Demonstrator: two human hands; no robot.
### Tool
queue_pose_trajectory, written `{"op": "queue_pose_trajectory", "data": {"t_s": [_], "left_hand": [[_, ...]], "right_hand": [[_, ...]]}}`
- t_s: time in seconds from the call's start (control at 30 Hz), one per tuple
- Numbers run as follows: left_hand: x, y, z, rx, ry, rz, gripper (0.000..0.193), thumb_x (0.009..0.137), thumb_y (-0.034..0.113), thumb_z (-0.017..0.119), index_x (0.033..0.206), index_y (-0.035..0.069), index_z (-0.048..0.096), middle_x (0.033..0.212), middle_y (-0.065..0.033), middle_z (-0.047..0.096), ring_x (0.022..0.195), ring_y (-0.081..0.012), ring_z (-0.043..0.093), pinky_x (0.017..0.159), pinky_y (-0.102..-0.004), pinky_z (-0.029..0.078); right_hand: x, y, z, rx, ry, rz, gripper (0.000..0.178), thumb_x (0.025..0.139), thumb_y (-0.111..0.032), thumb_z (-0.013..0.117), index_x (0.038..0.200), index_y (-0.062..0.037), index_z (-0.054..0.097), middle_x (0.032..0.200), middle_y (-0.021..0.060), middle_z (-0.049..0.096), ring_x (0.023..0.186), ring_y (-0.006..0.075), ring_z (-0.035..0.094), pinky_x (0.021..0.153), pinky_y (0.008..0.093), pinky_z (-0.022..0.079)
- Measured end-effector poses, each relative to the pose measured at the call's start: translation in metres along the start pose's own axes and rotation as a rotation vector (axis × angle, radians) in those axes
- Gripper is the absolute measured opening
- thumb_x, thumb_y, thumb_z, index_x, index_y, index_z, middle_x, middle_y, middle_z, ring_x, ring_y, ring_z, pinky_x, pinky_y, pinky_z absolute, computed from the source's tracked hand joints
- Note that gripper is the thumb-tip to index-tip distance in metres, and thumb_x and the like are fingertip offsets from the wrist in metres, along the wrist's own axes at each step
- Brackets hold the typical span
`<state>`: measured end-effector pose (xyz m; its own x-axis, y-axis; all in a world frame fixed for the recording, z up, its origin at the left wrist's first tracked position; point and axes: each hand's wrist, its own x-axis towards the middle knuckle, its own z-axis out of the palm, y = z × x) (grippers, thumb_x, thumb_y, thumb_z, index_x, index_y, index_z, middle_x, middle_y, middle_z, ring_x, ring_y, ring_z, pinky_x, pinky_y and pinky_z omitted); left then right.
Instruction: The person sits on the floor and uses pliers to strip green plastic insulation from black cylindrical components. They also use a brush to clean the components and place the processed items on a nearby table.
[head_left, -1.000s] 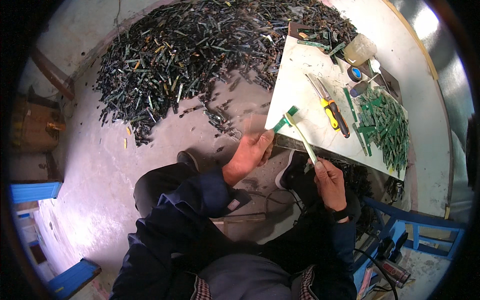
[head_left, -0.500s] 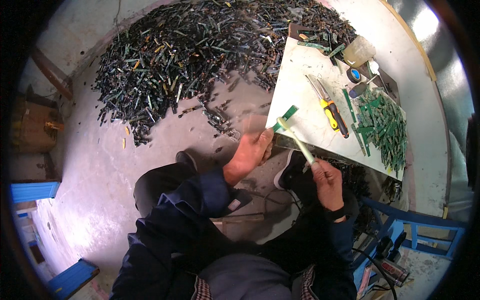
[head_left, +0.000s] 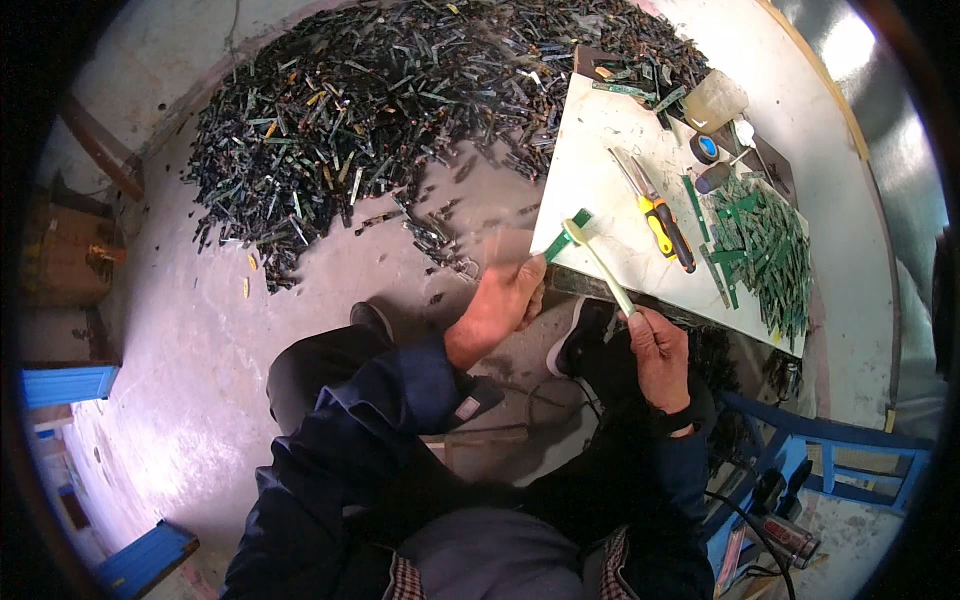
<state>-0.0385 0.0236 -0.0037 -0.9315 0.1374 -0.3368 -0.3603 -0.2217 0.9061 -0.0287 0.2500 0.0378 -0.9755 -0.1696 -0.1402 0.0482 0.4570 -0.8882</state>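
My left hand (head_left: 500, 305) grips a narrow green circuit-board strip (head_left: 566, 236) that sticks up and to the right, over the near corner of a white board (head_left: 610, 165). A pale toothbrush (head_left: 598, 266) is in my right hand (head_left: 655, 345), its head touching the strip's upper end. I am seated, dark blue sleeves coming up from the lower edge, with my shoes on the concrete floor below the board.
A large heap of dark green strips (head_left: 370, 110) covers the floor ahead and to the left. The white board carries yellow-handled pliers (head_left: 662, 218), a sorted pile of green strips (head_left: 765, 250), a plastic cup (head_left: 715, 100) and a small round tin (head_left: 706, 148). A blue stool frame (head_left: 850, 465) stands at right.
The toothbrush head has shifted slightly along the green strip. Both hands stay in nearly the same place.
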Motion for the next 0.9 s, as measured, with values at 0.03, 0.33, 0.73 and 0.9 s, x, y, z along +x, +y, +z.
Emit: {"op": "queue_pose_trajectory", "data": {"t_s": [0.03, 0.33, 0.73, 0.9], "left_hand": [[0.000, -0.002, -0.001, 0.001, -0.013, 0.009, 0.044, 0.099, 0.039, 0.042, 0.070, 0.006, 0.047, 0.057, -0.0007, 0.044, 0.049, -0.0097, 0.040, 0.045, -0.0262, 0.033], [0.003, -0.004, 0.001, -0.058, 0.001, 0.009, 0.038, 0.100, 0.032, 0.042, 0.072, 0.005, 0.047, 0.054, -0.0017, 0.043, 0.043, -0.0093, 0.039, 0.040, -0.0250, 0.032], [-0.005, 0.008, -0.001, 0.020, -0.020, -0.014, 0.045, 0.098, 0.041, 0.042, 0.069, 0.007, 0.045, 0.059, 0.0000, 0.043, 0.051, -0.0089, 0.038, 0.045, -0.0261, 0.031], [0.000, 0.004, -0.001, -0.057, -0.014, -0.048, 0.043, 0.099, 0.038, 0.042, 0.069, 0.008, 0.045, 0.059, 0.0009, 0.042, 0.050, -0.0094, 0.039, 0.045, -0.0257, 0.030]], "right_hand": [[-0.001, 0.014, 0.003, 0.037, -0.031, -0.034, 0.028, 0.096, -0.022, 0.053, 0.097, 0.0036, 0.063, 0.067, -0.0017, 0.049, 0.062, 0.0064, 0.040, 0.054, 0.0235, 0.035], [0.003, 0.020, 0.010, 0.111, 0.167, -0.005, 0.029, 0.095, -0.026, 0.056, 0.096, 0.0010, 0.067, 0.062, -0.0082, 0.041, 0.056, 0.0020, 0.032, 0.049, 0.0211, 0.023], [0.008, 0.013, 0.004, 0.152, 0.109, 0.023, 0.030, 0.096, -0.026, 0.054, 0.095, 0.0012, 0.066, 0.062, -0.0073, 0.042, 0.058, 0.0023, 0.034, 0.050, 0.0205, 0.026], [-0.003, 0.018, 0.008, 0.114, 0.036, 0.014, 0.031, 0.096, -0.027, 0.054, 0.096, 0.0017, 0.065, 0.063, -0.0065, 0.043, 0.058, 0.0035, 0.035, 0.050, 0.0213, 0.028]]}}
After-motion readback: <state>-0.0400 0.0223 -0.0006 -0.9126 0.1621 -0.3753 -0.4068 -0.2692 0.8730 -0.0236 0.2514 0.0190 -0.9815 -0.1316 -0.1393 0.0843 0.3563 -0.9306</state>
